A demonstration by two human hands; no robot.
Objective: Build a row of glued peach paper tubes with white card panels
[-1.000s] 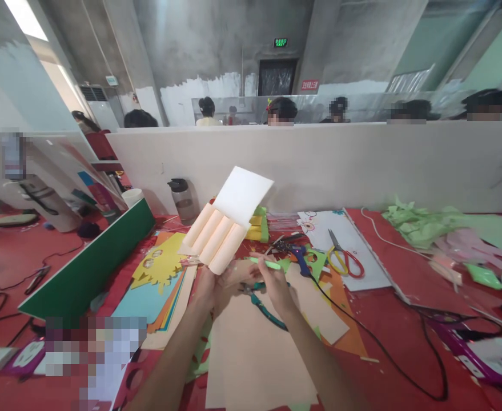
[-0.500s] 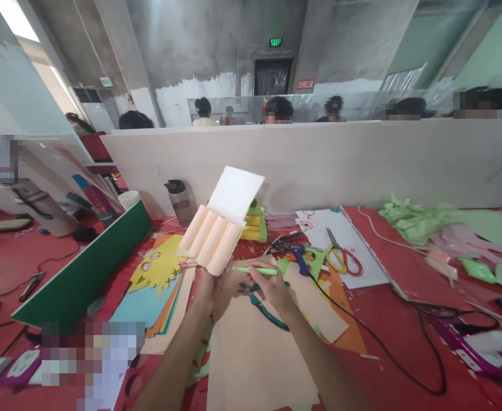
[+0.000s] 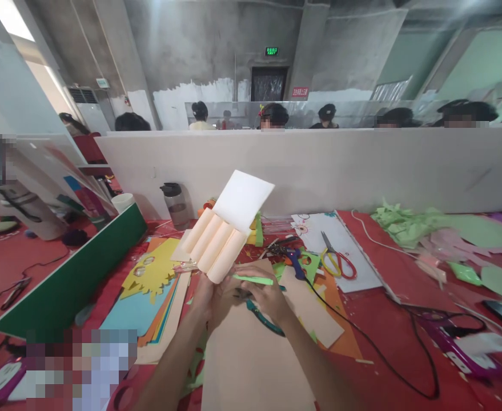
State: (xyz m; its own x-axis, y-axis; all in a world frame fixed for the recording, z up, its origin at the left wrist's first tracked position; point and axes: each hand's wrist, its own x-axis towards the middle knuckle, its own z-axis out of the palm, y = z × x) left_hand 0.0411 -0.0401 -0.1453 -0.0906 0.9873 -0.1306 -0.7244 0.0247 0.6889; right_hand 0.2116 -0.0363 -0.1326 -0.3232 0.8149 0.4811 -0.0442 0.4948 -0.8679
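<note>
My left hand [image 3: 207,294] is closed on the lower end of a paper craft piece [image 3: 220,246], a row of several peach paper rolls with a white card [image 3: 244,197] at the upper end. The piece is tilted above the table. A slim light-green tool [image 3: 254,280], perhaps a pen or a craft knife, is gripped in my right hand [image 3: 268,298], its left end close to the rolls. Teal-handled pliers [image 3: 264,321] lie beneath my right hand, partly hidden, on a large peach paper sheet [image 3: 251,365].
To the right are a blue glue gun [image 3: 296,265] with a black cord, and scissors [image 3: 336,260] on a white board [image 3: 364,274]. Yellow cut paper [image 3: 152,265] and coloured sheets lie left, by a green board [image 3: 75,268]. A bottle [image 3: 175,205] stands behind.
The paper piece has tilted further to the right and sits slightly lower in view. My right hand and the green tool have shifted a little closer to the left hand.
</note>
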